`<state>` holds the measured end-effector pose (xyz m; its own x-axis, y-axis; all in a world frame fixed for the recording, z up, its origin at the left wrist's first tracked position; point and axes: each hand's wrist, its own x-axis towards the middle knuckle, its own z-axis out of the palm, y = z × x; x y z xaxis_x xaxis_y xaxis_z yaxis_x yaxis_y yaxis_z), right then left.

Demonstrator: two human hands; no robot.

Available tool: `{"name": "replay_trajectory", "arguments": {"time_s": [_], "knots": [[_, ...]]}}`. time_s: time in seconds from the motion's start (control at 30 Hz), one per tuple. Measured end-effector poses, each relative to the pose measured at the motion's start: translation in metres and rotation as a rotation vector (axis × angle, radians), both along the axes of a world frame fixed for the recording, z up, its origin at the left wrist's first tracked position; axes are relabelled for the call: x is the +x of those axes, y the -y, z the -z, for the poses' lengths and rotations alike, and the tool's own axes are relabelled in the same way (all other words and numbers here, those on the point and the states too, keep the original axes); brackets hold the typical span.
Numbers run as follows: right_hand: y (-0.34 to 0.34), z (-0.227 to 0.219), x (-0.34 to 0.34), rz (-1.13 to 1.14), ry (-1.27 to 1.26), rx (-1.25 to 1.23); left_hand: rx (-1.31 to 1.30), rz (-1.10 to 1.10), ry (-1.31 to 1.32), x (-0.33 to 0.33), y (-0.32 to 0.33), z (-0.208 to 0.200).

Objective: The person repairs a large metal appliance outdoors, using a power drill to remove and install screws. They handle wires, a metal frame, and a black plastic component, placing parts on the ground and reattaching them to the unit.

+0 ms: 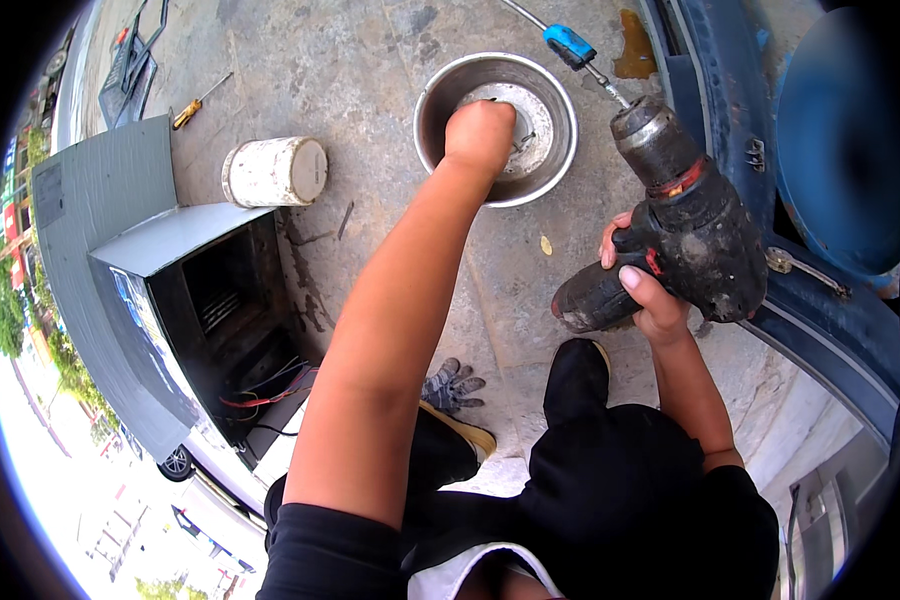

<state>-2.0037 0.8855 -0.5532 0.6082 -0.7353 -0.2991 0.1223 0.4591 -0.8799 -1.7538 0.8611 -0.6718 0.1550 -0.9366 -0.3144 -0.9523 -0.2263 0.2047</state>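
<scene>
My left hand reaches down into a round metal bowl. Its fingers are curled closed, and whatever they pinch is hidden behind the knuckles. A few small dark pieces lie on the bowl's whitish bottom. On the right, my right hand grips the handle of a worn black cordless drill, thumb and fingers around it. From the drill's chuck a metal rod with a blue sleeve points up and left, running on past the top edge.
An open grey metal cabinet with wires inside stands left. Near it are a dirty white bucket and a yellow-handled screwdriver. A grey glove lies by my foot. A blue metal frame and blue round object border the right.
</scene>
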Motion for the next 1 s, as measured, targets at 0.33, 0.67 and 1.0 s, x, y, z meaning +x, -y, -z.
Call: {"name": "replay_trajectory", "arguments": {"time_s": [0.33, 0.67, 1.0], "knots": [[-0.003, -0.001, 0.002, -0.004, 0.019, -0.003, -0.148, -0.500, -0.842, 0.023, -0.033, -0.071], [-0.040, 0.004, 0.037, -0.323, 0.081, 0.101, -0.404, -1.068, -2.326, 0.099, -0.213, -0.088], [-0.069, 0.020, 0.062, -0.743, -0.116, 0.284, -0.308, -1.025, -1.717, 0.129, -0.289, -0.124]]}}
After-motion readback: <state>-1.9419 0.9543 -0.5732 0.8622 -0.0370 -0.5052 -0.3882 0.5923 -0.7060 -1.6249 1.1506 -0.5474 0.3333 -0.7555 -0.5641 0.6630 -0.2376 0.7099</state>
